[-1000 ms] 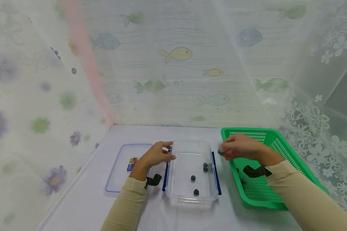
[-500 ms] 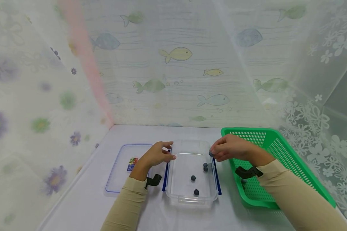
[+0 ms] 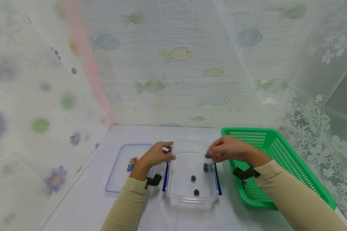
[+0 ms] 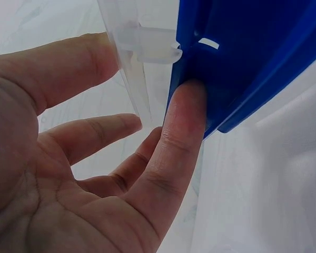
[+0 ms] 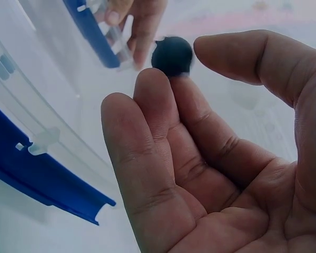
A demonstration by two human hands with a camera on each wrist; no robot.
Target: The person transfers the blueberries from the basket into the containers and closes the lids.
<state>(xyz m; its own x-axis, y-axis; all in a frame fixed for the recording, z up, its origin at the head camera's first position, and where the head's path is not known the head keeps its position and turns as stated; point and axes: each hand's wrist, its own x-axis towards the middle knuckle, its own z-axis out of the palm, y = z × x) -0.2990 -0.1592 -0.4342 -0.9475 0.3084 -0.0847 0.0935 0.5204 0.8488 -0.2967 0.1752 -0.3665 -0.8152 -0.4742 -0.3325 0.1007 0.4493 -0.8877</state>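
Between the fingertips and thumb of my right hand (image 3: 226,149) a blueberry (image 3: 208,155) is pinched, just above the right rim of a clear plastic food container (image 3: 180,186). The right wrist view shows that blueberry (image 5: 172,56) dark and round at the fingertips. Several more blueberries (image 3: 193,178) lie on the container's floor, two of them touching near the right wall. My left hand (image 3: 156,155) holds the container's left edge, thumb over the rim. In the left wrist view, one finger presses the blue side clip (image 4: 242,63), which hangs open.
A green slotted basket (image 3: 306,160) stands to the right, with some dark berries partly hidden by my right wrist. Flat on the white table, left of the container, is its clear lid (image 3: 118,173) with blue seal and a label. A fish-patterned curtain (image 3: 173,80) closes the back.
My right hand has moved left from the basket's edge to over the container's right rim, carrying the blueberry. My left hand and the container stay where they were.
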